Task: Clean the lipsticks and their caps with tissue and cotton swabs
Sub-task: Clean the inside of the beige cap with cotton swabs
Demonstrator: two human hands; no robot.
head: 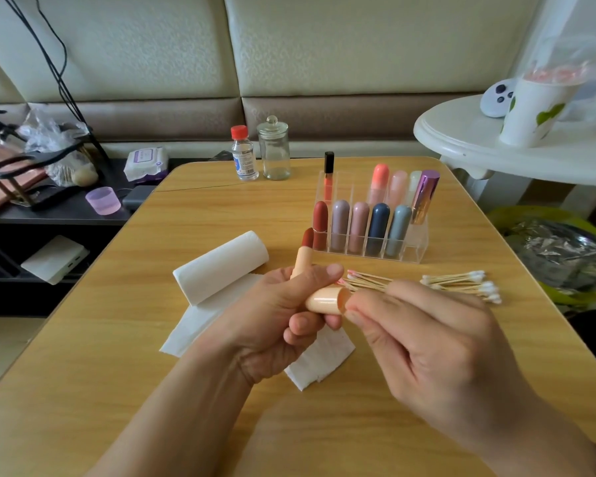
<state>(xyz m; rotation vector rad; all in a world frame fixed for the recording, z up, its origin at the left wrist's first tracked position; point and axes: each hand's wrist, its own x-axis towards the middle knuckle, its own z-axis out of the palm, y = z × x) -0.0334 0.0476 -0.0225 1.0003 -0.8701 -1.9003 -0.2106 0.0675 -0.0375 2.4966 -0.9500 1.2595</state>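
Note:
My left hand [283, 311] grips two things at once: an uncapped peach lipstick [302, 256] with a dark red bullet pointing up, and its peach cap [327, 299] lying sideways with the opening to the right. My right hand [424, 335] has its fingertips pinched together right at the cap's mouth; whatever it pinches is hidden. A pile of cotton swabs [458, 282] lies on the table just behind my right hand. A tissue roll [221, 266] and torn tissue sheets [320, 359] lie under and left of my hands.
A clear acrylic organizer [410, 244] with several capped lipsticks stands behind the swabs. A small red-capped bottle [244, 154] and a lidded glass jar [273, 149] stand at the wooden table's [117, 356] far edge. A white side table [496, 149] juts in at the right.

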